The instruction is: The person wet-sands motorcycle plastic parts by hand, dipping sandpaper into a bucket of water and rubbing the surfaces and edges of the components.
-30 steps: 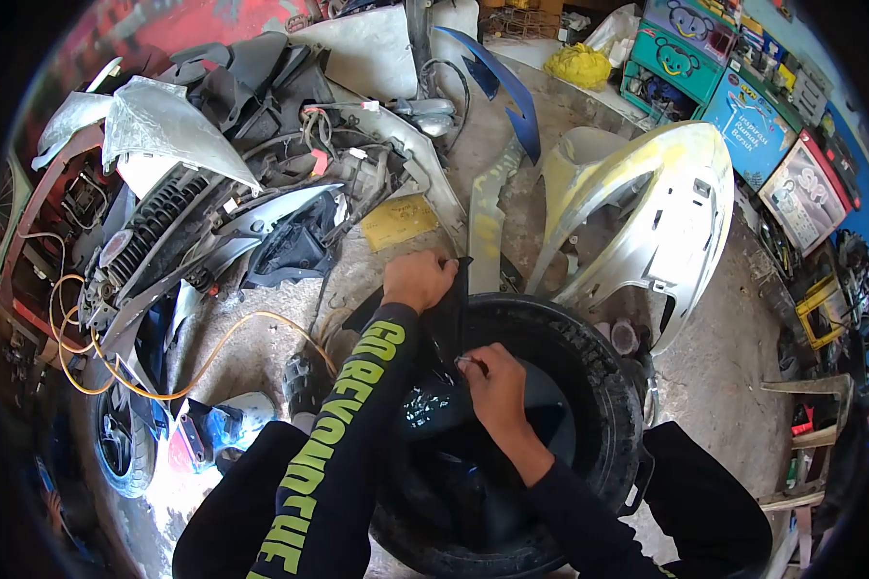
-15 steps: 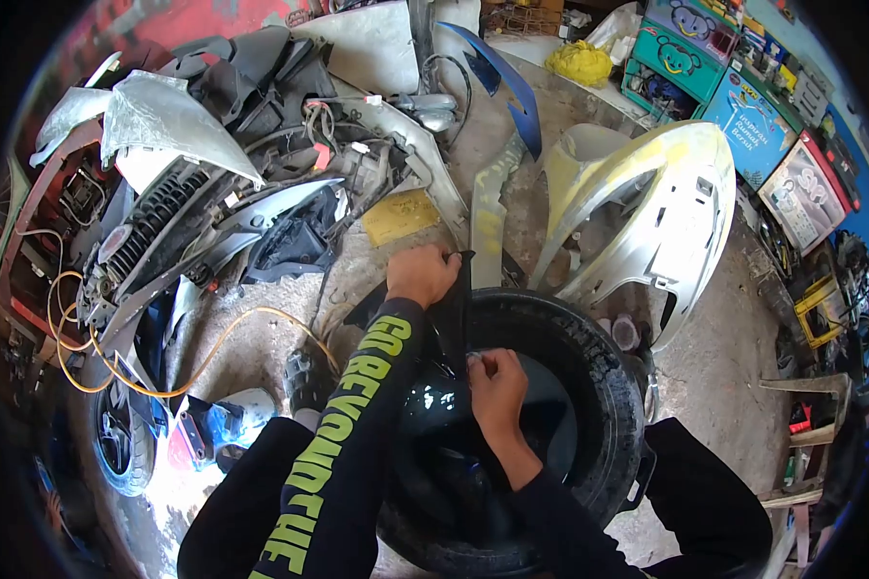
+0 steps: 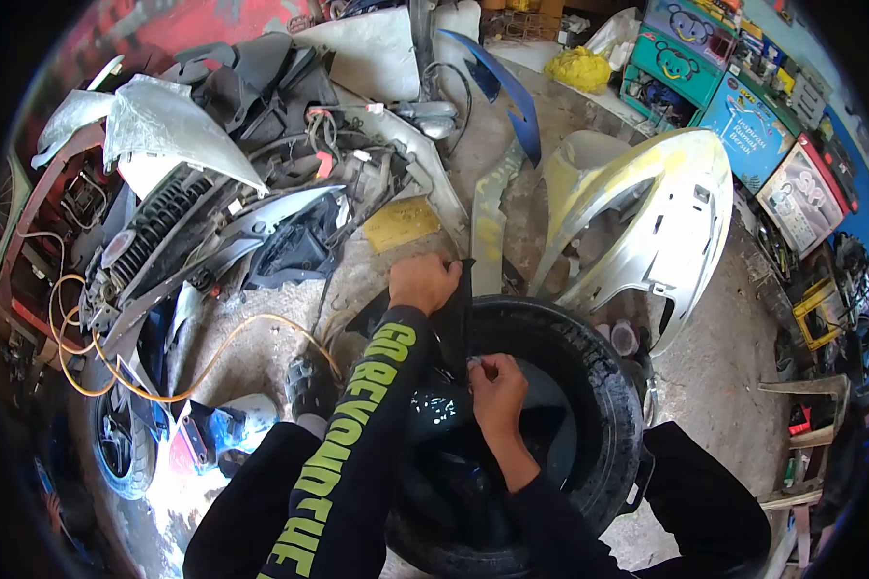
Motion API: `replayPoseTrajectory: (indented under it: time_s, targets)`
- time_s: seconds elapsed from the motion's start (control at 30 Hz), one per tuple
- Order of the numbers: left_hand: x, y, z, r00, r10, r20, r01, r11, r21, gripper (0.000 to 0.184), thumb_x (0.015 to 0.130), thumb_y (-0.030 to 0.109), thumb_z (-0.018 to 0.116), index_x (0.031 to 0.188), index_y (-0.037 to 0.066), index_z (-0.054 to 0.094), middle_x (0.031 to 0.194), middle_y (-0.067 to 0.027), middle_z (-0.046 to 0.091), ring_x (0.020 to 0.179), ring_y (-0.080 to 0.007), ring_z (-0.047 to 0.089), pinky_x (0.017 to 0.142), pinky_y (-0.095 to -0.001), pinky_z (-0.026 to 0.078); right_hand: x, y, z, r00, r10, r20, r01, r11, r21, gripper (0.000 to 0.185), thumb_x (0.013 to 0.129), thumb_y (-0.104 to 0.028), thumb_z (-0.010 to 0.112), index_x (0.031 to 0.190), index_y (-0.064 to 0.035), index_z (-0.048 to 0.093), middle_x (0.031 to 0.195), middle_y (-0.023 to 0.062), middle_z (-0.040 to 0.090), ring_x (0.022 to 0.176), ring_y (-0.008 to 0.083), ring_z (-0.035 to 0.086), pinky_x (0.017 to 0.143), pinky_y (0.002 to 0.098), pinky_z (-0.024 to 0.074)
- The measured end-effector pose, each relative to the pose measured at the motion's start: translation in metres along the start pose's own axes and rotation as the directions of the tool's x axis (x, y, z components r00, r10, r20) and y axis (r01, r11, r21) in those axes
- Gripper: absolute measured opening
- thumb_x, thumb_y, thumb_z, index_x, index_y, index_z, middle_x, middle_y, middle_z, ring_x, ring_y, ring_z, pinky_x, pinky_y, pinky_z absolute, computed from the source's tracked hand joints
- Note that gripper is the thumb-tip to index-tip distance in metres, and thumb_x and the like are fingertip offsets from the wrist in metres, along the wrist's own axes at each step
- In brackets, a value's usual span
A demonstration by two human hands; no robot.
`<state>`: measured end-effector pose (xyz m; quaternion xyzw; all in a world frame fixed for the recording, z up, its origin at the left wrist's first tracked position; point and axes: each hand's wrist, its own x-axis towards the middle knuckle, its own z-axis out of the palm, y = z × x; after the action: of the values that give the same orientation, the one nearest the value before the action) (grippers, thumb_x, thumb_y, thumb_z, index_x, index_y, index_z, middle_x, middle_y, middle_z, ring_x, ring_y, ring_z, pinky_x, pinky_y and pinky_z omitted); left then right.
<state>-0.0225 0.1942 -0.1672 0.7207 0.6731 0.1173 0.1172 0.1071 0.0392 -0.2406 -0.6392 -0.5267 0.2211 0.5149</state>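
Gripping a glossy black, pointed, plastic-looking panel (image 3: 451, 333) in our left hand (image 3: 425, 283), right hand (image 3: 499, 391) pinched closed alongside, we judge it light, stiff, slippery — best held by edges.

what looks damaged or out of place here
The large silver panel beyond the black tub, to its right, has blotchy yellow patches, so its finish looks uneven. The dark piece in the left hand is too shadowed to judge.

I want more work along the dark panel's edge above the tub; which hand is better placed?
Probably the right hand: it is pinched closed at the dark panel's edge, over the tub. The left hand grips the panel's far end, so switching would likely cost that hold.
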Motion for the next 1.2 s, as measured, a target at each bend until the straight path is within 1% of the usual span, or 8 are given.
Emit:
replayPoseTrajectory:
  time_s: [0.23,0.47,0.57,0.73,0.8,0.87,1.0,1.2]
  targets:
    - [0.005,-0.001,0.001,1.0,-0.016,-0.02,0.015,0.999,-0.031,0.047,0.093,0.05,0.049,0.116,0.017,0.072,0.106,-0.0183,0.072,0.103,-0.0361,0.067,0.091,-0.0474,0.051,0.011,-0.008,-0.003,0.988,-0.156,-0.015,0.153,0.981,-0.119,0.011,0.081,-0.006,0.074,0.079,0.0004,0.065,0.073,0.0119,0.062,0.061,0.0217,0.064,0.058,0.0334,0.0487]
    - [0.001,-0.003,0.007,0.999,-0.008,-0.035,0.007,0.999,-0.043,0.044,0.092,0.049,0.051,0.108,0.015,0.073,0.103,-0.0174,0.072,0.101,-0.0348,0.068,0.089,-0.0464,0.052,0.001,-0.004,-0.003,0.999,-0.051,-0.004,0.05,0.998,-0.032,0.012,0.08,-0.006,0.075,0.079,0.0014,0.066,0.072,0.0117,0.062,0.061,0.0213,0.063,0.058,0.0335,0.0483]
    - [0.005,-0.003,0.007,0.996,-0.013,-0.091,0.009,0.999,-0.039,0.042,0.09,0.048,0.053,0.102,0.014,0.075,0.099,-0.016,0.073,0.097,-0.034,0.069,0.086,-0.0456,0.053,0.011,-0.002,-0.003,0.985,-0.173,-0.016,0.171,0.98,-0.104,0.012,0.081,-0.005,0.075,0.08,0.0018,0.066,0.072,0.0109,0.062,0.06,0.0194,0.063,0.058,0.0326,0.048]
    - [0.007,-0.005,0.008,0.991,-0.006,-0.134,0.001,0.999,-0.033,0.041,0.09,0.048,0.052,0.101,0.015,0.075,0.098,-0.016,0.073,0.096,-0.0343,0.069,0.086,-0.046,0.053,-0.003,-0.002,-0.003,0.998,-0.059,0.008,0.059,0.998,0.022,0.012,0.082,-0.004,0.073,0.079,0.0032,0.064,0.074,0.0122,0.062,0.063,0.0186,0.062,0.059,0.0309,0.0472]
    - [0.004,-0.004,0.006,1.0,-0.013,-0.003,0.013,0.999,-0.033,0.045,0.093,0.05,0.049,0.112,0.017,0.073,0.108,-0.0182,0.071,0.103,-0.0362,0.067,0.09,-0.0475,0.051,0.007,-0.003,0.001,0.994,-0.107,-0.02,0.107,0.994,-0.005,0.012,0.083,-0.004,0.073,0.079,0.0031,0.064,0.074,0.0114,0.061,0.062,0.0177,0.062,0.059,0.0307,0.0472]
    - [0.003,-0.003,0.004,1.0,-0.022,0.018,0.023,0.999,-0.043,0.046,0.093,0.05,0.049,0.112,0.016,0.073,0.107,-0.0183,0.071,0.103,-0.0365,0.067,0.09,-0.0476,0.051,0.02,-0.008,0.003,0.995,-0.094,-0.033,0.094,0.996,-0.005,0.012,0.085,-0.004,0.072,0.078,0.002,0.064,0.072,0.0092,0.06,0.062,0.0156,0.061,0.059,0.0303,0.0472]
    - [0.003,-0.003,0.001,1.0,-0.018,0.024,0.019,0.999,-0.041,0.046,0.092,0.051,0.05,0.112,0.016,0.073,0.106,-0.0179,0.072,0.102,-0.0365,0.067,0.089,-0.0476,0.052,-0.006,-0.007,0.0,1.0,0.008,-0.024,-0.007,0.999,0.039,0.013,0.086,-0.006,0.072,0.079,0.0017,0.064,0.072,0.0087,0.061,0.059,0.0155,0.058,0.057,0.0306,0.0453]
    - [0.003,-0.005,0.006,0.999,-0.033,0.011,0.034,0.997,-0.064,0.047,0.092,0.052,0.051,0.113,0.016,0.072,0.106,-0.0178,0.072,0.102,-0.0362,0.067,0.089,-0.0472,0.052,-0.001,0.001,0.01,0.993,-0.071,-0.095,0.074,0.997,0.028,0.012,0.086,-0.004,0.072,0.08,0.0019,0.064,0.073,0.0069,0.06,0.058,0.0124,0.058,0.053,0.028,0.0449]
